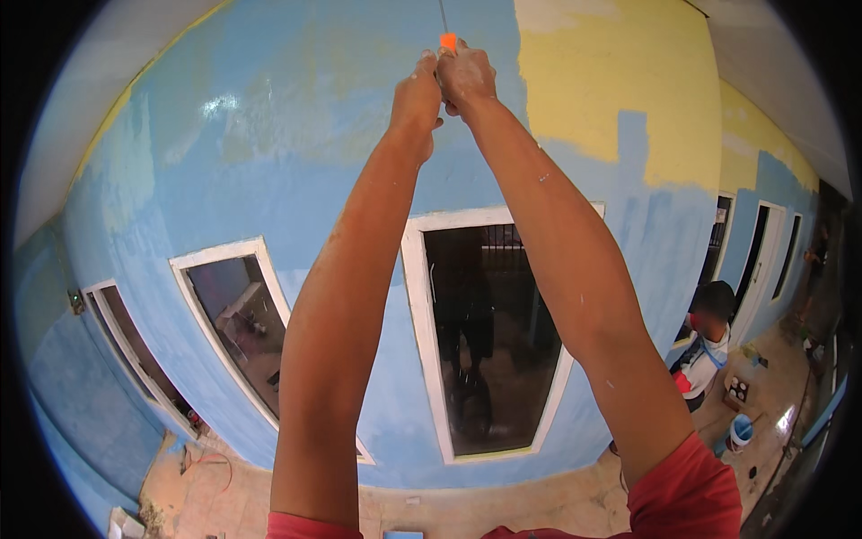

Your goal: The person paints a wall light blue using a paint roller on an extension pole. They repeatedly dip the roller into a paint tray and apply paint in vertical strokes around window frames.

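Both my arms reach up in front of a wall (323, 175) painted blue, with yellow at its upper right. My right hand (466, 77) is closed around an orange handle (448, 42), from which a thin metal rod (443, 15) runs up out of the picture. Close against it, my left hand (419, 91) is also raised, its fingers curled at the lower part of the handle, mostly hidden. Whatever the rod carries at its top is out of view. Spots of pale paint mark my hands and forearms.
White-framed windows (413, 283) lie below my hands. At the right a person (704, 350) is beside the wall, near a paint bucket (741, 431) and a small box with round items (737, 391). A red cable or hose (225, 465) lies on the tiled floor at the lower left.
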`<action>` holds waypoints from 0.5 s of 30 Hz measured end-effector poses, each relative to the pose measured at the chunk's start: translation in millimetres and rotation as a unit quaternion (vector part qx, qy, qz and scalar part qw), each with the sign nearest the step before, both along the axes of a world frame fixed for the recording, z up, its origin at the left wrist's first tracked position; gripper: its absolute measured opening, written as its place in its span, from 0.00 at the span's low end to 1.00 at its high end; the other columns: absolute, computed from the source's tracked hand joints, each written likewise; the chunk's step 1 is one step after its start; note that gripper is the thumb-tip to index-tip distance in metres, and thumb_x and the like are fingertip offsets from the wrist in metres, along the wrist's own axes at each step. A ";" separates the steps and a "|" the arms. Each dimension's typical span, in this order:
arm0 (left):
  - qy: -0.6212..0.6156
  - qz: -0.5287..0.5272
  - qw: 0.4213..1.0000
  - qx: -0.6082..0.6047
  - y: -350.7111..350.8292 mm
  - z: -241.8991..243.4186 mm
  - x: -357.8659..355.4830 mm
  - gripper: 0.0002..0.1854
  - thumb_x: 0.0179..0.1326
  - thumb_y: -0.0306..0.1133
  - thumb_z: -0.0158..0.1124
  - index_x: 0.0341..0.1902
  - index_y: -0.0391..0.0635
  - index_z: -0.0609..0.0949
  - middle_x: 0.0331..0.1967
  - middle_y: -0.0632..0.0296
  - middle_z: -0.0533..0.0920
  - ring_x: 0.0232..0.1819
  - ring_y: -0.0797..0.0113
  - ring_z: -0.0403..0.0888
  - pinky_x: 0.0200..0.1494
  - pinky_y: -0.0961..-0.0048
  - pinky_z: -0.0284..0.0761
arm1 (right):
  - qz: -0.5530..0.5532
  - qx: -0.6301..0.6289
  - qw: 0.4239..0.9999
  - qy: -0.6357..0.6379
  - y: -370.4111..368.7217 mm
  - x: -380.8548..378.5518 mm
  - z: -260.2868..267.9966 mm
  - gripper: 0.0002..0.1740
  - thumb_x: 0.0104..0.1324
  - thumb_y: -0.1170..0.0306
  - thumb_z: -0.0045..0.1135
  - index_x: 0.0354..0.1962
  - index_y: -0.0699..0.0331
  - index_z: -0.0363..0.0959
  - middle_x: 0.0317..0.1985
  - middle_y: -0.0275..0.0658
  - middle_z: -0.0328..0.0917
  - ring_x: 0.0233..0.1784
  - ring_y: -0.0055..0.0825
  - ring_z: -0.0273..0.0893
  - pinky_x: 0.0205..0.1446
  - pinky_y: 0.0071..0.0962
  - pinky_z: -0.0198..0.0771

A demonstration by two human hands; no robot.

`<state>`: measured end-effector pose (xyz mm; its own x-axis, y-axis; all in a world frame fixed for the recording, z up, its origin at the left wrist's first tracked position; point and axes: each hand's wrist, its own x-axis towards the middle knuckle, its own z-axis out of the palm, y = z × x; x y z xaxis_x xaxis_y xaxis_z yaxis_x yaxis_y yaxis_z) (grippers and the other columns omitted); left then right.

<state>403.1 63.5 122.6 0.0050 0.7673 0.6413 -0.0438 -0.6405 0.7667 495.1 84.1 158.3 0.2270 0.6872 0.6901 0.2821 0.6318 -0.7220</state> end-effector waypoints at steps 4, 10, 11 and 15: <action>-0.033 0.006 0.999 -0.020 21.9 -37.4 -7.5 0.28 0.78 0.55 0.52 0.62 0.41 0.78 0.59 0.58 0.77 0.60 0.59 0.74 0.60 0.53 0.71 | -0.061 0.096 0.992 -0.047 43.0 -1.1 -56.3 0.22 0.80 0.57 0.42 0.61 0.60 0.72 0.39 0.52 0.87 0.39 0.52 0.86 0.44 0.48 0.81; -0.002 0.029 0.999 -0.035 72.3 -199.9 -41.3 0.19 0.67 0.42 0.64 0.35 0.34 0.86 0.26 0.60 0.82 0.32 0.69 0.75 0.37 0.63 0.73 | 0.007 0.116 0.993 0.032 36.5 -37.8 -271.9 0.30 0.80 0.62 0.51 0.76 0.59 0.64 0.41 0.59 0.84 0.43 0.61 0.83 0.45 0.42 0.78; 0.058 0.070 0.992 -0.085 64.9 -225.4 -37.1 0.14 0.68 0.38 0.65 0.43 0.37 0.87 0.34 0.63 0.85 0.39 0.71 0.80 0.41 0.68 0.77 | -0.033 0.098 0.995 0.003 39.1 -32.7 -309.0 0.33 0.79 0.64 0.53 0.78 0.58 0.61 0.44 0.61 0.82 0.44 0.63 0.82 0.44 0.38 0.79; 0.083 0.089 0.976 -0.179 8.7 -316.4 -32.0 0.20 0.69 0.41 0.67 0.47 0.31 0.88 0.36 0.57 0.89 0.41 0.71 0.85 0.47 0.66 0.80 | -0.090 0.044 0.994 -0.043 -1.4 -36.1 -427.5 0.35 0.78 0.70 0.54 0.80 0.61 0.58 0.43 0.61 0.81 0.42 0.55 0.85 0.47 0.33 0.79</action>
<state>371.1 72.2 -193.8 -0.0685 0.9404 0.3331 0.1881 -0.3157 0.9300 459.0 82.7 -269.2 0.2783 0.5761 0.7686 0.4552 0.6255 -0.6337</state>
